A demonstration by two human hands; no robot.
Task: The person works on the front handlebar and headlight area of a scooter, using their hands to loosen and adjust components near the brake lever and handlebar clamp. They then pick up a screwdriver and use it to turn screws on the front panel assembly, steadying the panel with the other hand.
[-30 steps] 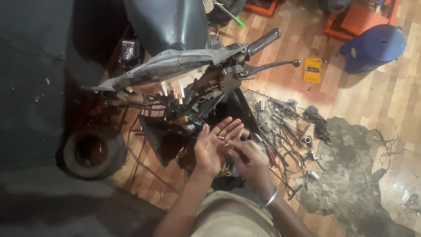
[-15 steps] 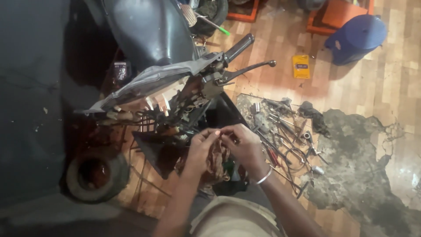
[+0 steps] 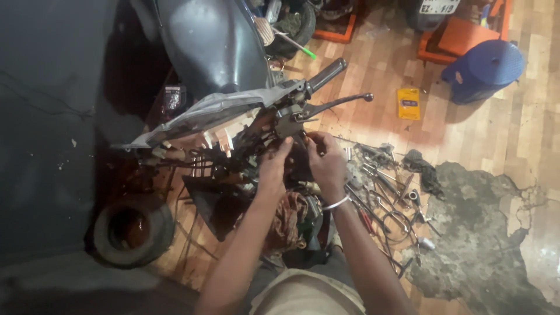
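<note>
A scooter stands stripped at the front, its handlebar (image 3: 325, 74) with black grip and brake lever (image 3: 338, 104) pointing right. Below the bar a tangle of wires and connectors (image 3: 233, 149) lies bare. My left hand (image 3: 273, 166) reaches up into this wiring just under the lever mount, fingers pinched on something small that I cannot make out. My right hand (image 3: 326, 160), with a metal bangle on the wrist, is pressed against the same spot from the right, fingers curled in. Both hands touch the parts beneath the lever mount.
The front wheel (image 3: 131, 230) sits at lower left. Several wrenches and loose tools (image 3: 388, 186) lie scattered on the wooden floor to the right, beside a patch of broken floor (image 3: 484, 233). A yellow packet (image 3: 408, 104), a blue stool (image 3: 484, 70) and an orange stand (image 3: 461, 35) are farther back.
My hands have moved up from in front of my lap to the wiring under the lever mount and closed in on it. The view has shifted closer to the scooter.
</note>
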